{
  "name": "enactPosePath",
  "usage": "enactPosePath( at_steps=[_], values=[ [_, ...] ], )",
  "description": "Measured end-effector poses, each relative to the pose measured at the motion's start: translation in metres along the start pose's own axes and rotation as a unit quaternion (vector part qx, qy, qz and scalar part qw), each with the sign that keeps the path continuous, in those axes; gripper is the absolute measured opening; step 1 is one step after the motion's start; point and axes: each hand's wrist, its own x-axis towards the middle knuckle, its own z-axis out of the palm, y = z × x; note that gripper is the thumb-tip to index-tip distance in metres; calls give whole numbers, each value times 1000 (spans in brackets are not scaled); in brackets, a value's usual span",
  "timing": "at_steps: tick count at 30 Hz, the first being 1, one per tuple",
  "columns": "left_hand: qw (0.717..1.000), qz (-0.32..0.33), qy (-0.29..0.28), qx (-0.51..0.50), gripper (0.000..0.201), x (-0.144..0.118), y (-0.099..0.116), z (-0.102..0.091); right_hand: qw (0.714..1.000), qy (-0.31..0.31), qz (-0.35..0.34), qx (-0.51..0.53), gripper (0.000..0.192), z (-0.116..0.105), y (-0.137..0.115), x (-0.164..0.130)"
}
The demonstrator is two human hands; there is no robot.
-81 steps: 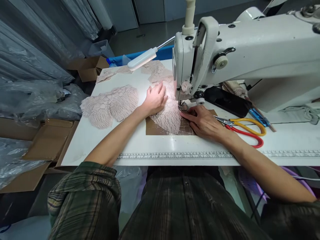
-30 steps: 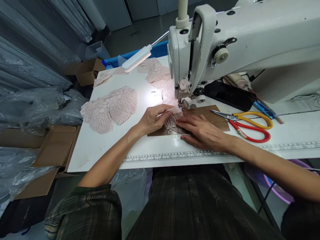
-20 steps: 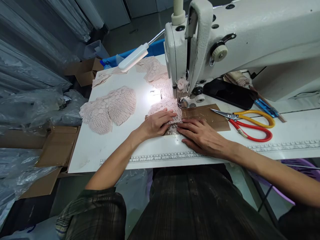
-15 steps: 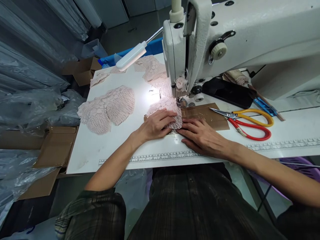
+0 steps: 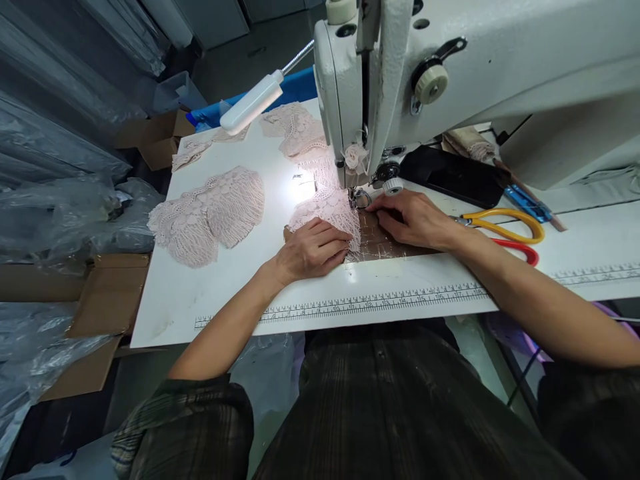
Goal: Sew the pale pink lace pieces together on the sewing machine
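Observation:
A pale pink lace piece point(image 5: 325, 210) lies under the needle and presser foot point(image 5: 356, 198) of a white sewing machine point(image 5: 340, 100). My left hand point(image 5: 315, 248) rests flat on the lace's near part, fingers stretched out. Right of the needle, my right hand point(image 5: 413, 217) has its fingers bent and drawn together, the tips close beside the presser foot. Whatever those fingertips hold is too small to make out. Beneath the lace and my right hand is a brown sheet point(image 5: 373, 243) with loose threads on it.
More lace pieces point(image 5: 210, 213) lie left on the white table point(image 5: 240, 287). Yellow-and-red-handled scissors point(image 5: 520, 223), a black phone point(image 5: 453, 175) and a blue cutter point(image 5: 527, 203) lie right. A lamp point(image 5: 253, 101) lights the needle area. A printed ruler point(image 5: 370, 301) runs along the front edge.
My right hand has moved from the lace's near right edge up beside the presser foot, its fingers bending in. It now covers the scissors' blades. My left hand stays on the lace.

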Motion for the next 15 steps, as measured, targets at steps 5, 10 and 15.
enactPosePath(
  at_steps=[5, 10, 15],
  values=[
    [1000, -18, -24, 10, 13, 1, 1, -1, 993, -20, -105, -39, 38, 4, 3, -9],
    [1000, 6, -27, -8, 14, 5, 0, -6, 984, -29, -163, -73, 37, 4, 6, -8],
    [995, 0, -88, -49, 22, 14, -7, -10, 979, -29, -170, -111, 38, 3, 4, -9]
  ],
)
